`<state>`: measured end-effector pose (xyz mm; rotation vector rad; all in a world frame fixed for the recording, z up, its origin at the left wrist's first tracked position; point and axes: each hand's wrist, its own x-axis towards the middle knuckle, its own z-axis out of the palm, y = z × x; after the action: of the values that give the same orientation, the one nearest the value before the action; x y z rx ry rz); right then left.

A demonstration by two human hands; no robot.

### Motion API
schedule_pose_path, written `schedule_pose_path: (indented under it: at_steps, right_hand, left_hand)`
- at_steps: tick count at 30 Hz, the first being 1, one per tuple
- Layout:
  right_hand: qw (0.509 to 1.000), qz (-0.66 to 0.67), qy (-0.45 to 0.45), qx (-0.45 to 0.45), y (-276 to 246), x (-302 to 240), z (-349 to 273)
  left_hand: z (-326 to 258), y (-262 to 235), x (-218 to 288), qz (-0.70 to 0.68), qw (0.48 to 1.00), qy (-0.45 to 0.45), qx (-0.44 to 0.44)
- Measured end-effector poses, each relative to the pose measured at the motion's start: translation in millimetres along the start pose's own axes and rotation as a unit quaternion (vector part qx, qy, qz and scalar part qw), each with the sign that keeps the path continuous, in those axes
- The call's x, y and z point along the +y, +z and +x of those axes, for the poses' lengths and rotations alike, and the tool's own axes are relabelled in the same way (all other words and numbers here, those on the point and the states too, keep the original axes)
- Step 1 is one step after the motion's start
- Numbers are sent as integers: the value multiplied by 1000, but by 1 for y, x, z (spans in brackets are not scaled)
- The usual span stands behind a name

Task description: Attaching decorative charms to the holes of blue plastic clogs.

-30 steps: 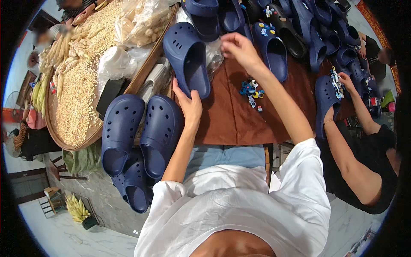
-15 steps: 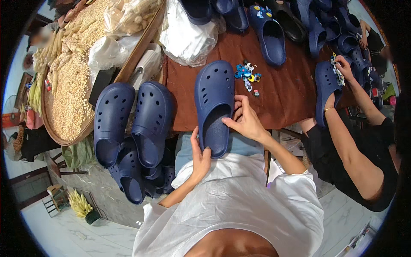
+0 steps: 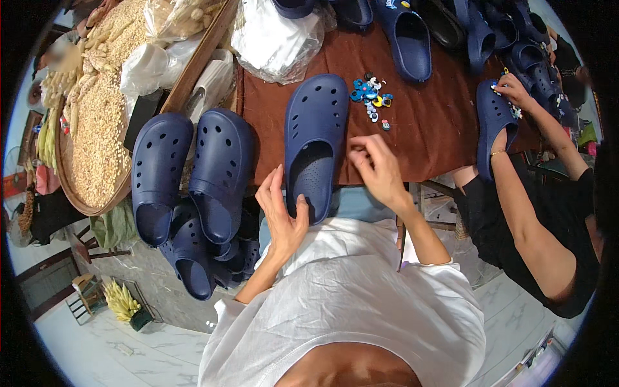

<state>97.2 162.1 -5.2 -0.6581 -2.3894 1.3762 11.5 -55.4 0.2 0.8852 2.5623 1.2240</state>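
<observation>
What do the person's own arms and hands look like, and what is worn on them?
Both forearms are bare. The left hand and right hand wear no gloves, and no rings or watch can be seen. Short white sleeves of a loose white shirt end above the elbows.

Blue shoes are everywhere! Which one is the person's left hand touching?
The blue shoe lying alone on the brown cloth. The left hand touches its heel; the other shoes lie beyond reach.

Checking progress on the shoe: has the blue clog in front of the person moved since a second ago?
Yes. The blue clog came down off the shoe pile toward the person, onto the brown cloth beside the small charms.
</observation>
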Motion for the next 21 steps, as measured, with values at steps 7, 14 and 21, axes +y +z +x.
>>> schedule_pose_path:
  at_steps: [7,14,21]
  right_hand:
    - [963,-224,-46,143,-26,34,20]
    - [954,-255,-64,146,-27,54,30]
    - [979,-106,-79,155,-13,9,28]
  left_hand:
    - [13,8,24,-96,990,97,33]
    - [41,42,32,-447,879,-143,-86]
    - [71,52,48,-545,811,-212,-31]
